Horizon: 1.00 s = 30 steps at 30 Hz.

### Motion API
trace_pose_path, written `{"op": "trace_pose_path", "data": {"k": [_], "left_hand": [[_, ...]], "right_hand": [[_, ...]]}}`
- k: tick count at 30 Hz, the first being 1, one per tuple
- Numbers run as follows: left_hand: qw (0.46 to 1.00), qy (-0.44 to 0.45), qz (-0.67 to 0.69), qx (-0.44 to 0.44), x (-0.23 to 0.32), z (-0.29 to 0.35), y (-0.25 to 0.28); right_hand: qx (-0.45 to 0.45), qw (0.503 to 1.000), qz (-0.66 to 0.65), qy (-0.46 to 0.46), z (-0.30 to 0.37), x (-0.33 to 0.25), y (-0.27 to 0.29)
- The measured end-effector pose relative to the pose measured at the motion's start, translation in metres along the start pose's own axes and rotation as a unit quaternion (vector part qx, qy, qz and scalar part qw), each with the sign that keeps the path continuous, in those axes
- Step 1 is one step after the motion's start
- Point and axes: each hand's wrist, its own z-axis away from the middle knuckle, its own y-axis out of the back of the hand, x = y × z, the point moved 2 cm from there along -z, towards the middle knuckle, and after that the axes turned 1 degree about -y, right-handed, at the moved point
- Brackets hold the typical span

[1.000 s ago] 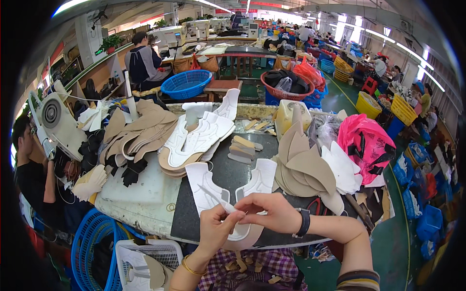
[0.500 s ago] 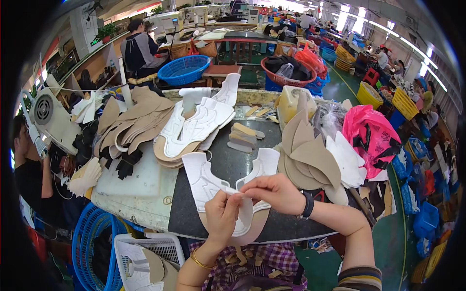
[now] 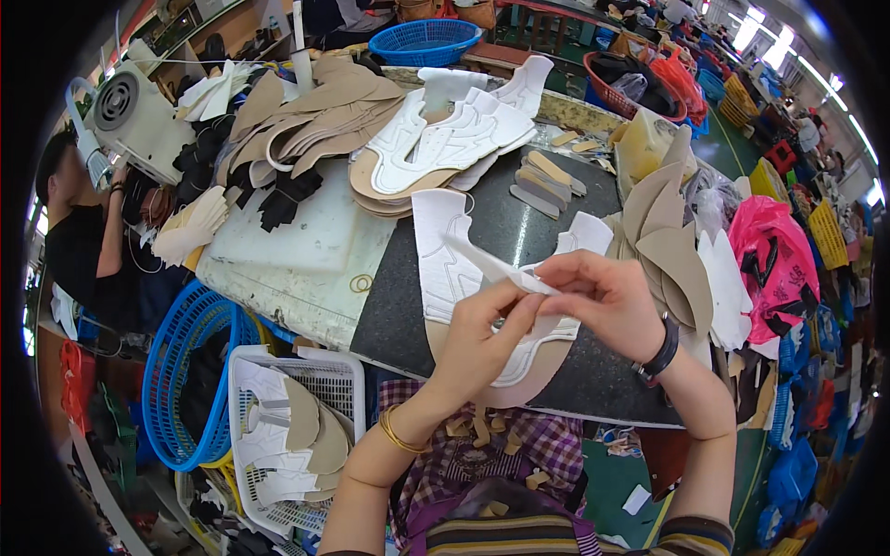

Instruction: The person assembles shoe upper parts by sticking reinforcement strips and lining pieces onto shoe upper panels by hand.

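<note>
Both of my hands meet over a white shoe upper (image 3: 439,250) with a tan backing, which lies spread in a U shape on the dark tabletop. Between them is a thin white strip (image 3: 484,262), one end slanting up to the left. My left hand (image 3: 484,335) pinches it from below, fingers curled. My right hand (image 3: 607,298) grips its other end between thumb and fingers. The hands hide the middle of the upper. Just beyond lie several small tan and grey pieces (image 3: 545,185). Farther left is a stack of white uppers (image 3: 450,139) on tan backing.
Tan shoe pieces (image 3: 315,111) are heaped at the far left, and more tan pieces (image 3: 663,232) fan out at right beside a pink plastic bag (image 3: 774,264). A white basket (image 3: 355,371) of uppers and blue baskets (image 3: 153,398) stand below the table's left side. A co-worker (image 3: 79,222) is at left.
My view has tilted down and left, so the table appears higher and farther right. The white strip has come up, its free end now showing above my left hand.
</note>
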Motion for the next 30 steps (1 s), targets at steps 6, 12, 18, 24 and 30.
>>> {"op": "trace_pose_path", "data": {"k": [6, 12, 18, 24, 30], "left_hand": [[0.99, -0.114, 0.038, 0.072, 0.001, 0.025, 0.016], [0.903, 0.045, 0.389, 0.177, 0.004, 0.042, 0.029], [0.948, -0.082, 0.301, -0.064, -0.01, 0.112, 0.095], [0.883, 0.022, -0.156, -0.442, -0.028, 0.142, 0.03], [0.976, 0.12, 0.182, 0.006, -0.004, 0.063, 0.046]], "right_hand": [[0.05, 0.981, 0.145, 0.119, 0.002, -0.009, -0.012], [0.067, 0.903, 0.334, 0.262, 0.003, -0.009, -0.009], [0.19, 0.932, 0.293, 0.098, 0.007, 0.009, 0.044], [0.148, 0.808, 0.492, 0.289, 0.025, -0.023, -0.008], [-0.093, 0.81, 0.44, 0.376, 0.052, -0.032, -0.048]]}}
